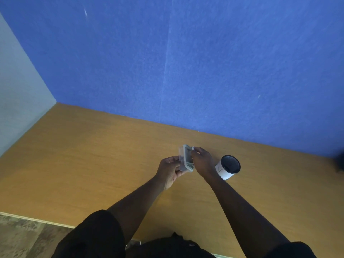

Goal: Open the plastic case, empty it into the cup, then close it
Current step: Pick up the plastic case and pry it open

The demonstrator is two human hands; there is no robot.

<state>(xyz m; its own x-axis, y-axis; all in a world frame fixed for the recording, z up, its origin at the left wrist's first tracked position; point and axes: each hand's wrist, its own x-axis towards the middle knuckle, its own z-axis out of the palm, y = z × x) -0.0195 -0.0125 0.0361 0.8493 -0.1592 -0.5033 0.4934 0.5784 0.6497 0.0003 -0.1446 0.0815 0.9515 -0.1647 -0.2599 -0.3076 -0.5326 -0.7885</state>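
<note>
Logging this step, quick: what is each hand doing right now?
Left hand: closed on the case, held above the table.
Right hand: fingers on the case's far edge; the cup is untouched.

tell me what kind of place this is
Probably an office cubicle or partitioned desk: a bare wooden desktop boxed in by blue felt partition panels, with only a paper cup on it.

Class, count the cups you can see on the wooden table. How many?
1. The cup stands upright on the table, just right of the right hand. Nothing visible could hide another.
</note>
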